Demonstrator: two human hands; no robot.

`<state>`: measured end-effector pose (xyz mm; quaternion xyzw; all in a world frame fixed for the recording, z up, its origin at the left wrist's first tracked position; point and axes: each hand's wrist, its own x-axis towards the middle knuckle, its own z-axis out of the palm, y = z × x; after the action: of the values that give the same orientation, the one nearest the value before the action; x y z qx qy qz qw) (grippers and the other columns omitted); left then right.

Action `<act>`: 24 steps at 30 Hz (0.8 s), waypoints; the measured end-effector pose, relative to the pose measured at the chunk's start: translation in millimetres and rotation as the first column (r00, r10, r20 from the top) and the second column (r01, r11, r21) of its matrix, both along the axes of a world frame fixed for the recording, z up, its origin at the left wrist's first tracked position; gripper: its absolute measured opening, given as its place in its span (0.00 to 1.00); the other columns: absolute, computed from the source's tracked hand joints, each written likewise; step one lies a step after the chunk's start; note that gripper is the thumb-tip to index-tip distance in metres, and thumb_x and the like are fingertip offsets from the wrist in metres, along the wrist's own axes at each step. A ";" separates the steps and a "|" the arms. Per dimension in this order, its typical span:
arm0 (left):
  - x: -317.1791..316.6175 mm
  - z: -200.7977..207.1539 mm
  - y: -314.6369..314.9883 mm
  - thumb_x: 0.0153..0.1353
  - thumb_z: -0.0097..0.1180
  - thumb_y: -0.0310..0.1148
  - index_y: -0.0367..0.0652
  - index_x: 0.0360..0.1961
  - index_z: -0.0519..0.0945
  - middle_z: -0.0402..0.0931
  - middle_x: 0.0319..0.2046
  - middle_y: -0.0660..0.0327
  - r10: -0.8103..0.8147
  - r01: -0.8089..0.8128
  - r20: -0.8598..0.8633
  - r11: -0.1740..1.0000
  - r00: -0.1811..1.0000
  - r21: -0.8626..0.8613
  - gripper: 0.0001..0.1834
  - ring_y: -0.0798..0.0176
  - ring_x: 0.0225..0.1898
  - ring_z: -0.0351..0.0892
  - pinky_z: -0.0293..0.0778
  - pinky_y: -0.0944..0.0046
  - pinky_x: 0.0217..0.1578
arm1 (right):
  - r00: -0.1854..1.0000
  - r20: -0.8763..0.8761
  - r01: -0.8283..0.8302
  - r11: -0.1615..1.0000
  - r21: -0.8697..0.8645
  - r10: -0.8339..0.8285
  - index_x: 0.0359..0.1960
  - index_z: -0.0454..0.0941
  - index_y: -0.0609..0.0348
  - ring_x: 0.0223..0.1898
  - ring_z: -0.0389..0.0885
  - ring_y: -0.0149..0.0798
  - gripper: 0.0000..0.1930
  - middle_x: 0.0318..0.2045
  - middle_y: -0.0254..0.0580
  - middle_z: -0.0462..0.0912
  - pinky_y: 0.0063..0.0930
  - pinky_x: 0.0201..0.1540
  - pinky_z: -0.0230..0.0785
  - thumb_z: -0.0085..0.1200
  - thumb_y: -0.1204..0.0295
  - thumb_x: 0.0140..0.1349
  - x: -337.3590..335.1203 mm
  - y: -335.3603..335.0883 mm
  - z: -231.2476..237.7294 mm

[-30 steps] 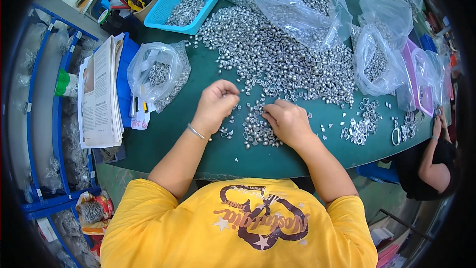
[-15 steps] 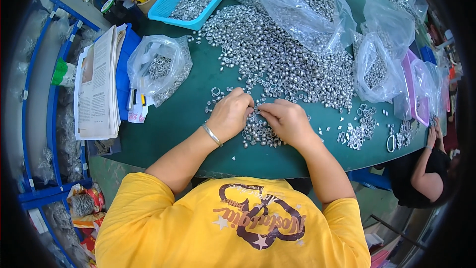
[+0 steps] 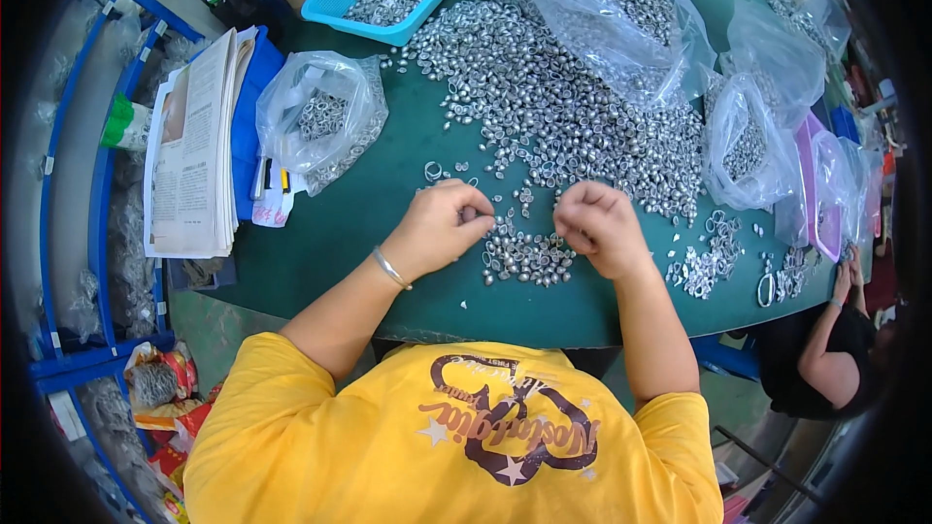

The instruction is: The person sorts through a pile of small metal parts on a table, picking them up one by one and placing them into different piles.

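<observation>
My left hand (image 3: 442, 225), with a silver bangle (image 3: 391, 269) on its wrist, rests over the green table with fingers curled and pressed together. Whatever it pinches is hidden. To its right, my right hand (image 3: 602, 228) is closed with the fingers folded inward; its contents cannot be seen. Between and just below the two hands lies a small pile of silver oval metal pieces (image 3: 527, 260). A few loose rings (image 3: 433, 171) sit beyond my left hand. Farther off spreads a large heap of similar silver pieces (image 3: 563, 107).
Clear plastic bags of metal pieces stand at left (image 3: 320, 116), far middle (image 3: 621, 19) and right (image 3: 743, 150). A light blue basket (image 3: 367, 31) sits far left, near stacked newspapers (image 3: 194, 155). Small rings (image 3: 707, 257) lie at right. Another person (image 3: 825, 359) sits at the right edge.
My hands, together over the small pile before, have moved apart. The right hand has shifted right and its fingers have folded in; the left has drawn slightly left and nearer.
</observation>
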<state>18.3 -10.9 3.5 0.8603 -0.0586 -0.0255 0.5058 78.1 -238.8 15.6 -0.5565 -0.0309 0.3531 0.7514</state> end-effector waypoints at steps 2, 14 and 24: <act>-0.5 3.9 -7.8 0.48 0.61 0.25 0.38 0.27 0.79 0.71 0.24 0.59 -0.037 0.020 0.078 0.977 0.996 0.214 0.04 0.61 0.24 0.73 0.70 0.65 0.26 | 0.845 0.486 0.008 0.903 -0.430 0.224 0.28 0.79 0.64 0.17 0.68 0.24 0.05 0.21 0.35 0.79 0.18 0.20 0.62 0.54 0.74 0.56 -11.5 12.6 -1.7; -11.2 2.8 -8.3 0.49 0.59 0.22 0.36 0.29 0.75 0.71 0.28 0.55 0.006 -0.009 0.078 0.999 0.997 0.031 0.06 0.55 0.29 0.74 0.70 0.61 0.30 | 0.305 0.770 0.288 0.716 -0.636 0.561 0.29 0.79 0.57 0.23 0.76 0.45 0.03 0.21 0.42 0.74 0.34 0.25 0.69 0.57 0.75 0.51 -29.5 40.4 -8.0; -21.0 -7.7 -5.0 0.56 0.55 0.22 0.38 0.33 0.75 0.72 0.31 0.66 -0.139 -0.266 -0.430 0.607 0.892 -0.749 0.04 0.76 0.21 0.64 0.61 0.79 0.22 | 1.000 0.008 -0.014 0.998 0.062 0.013 0.33 0.78 0.64 0.19 0.66 0.21 0.05 0.21 0.29 0.73 0.15 0.20 0.56 0.57 0.78 0.55 -28.6 12.4 -8.3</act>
<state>-2.7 -15.9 -4.2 0.5187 0.0854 -0.1748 0.8325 49.5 -226.4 7.4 -0.5341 -0.0484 0.3549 0.7658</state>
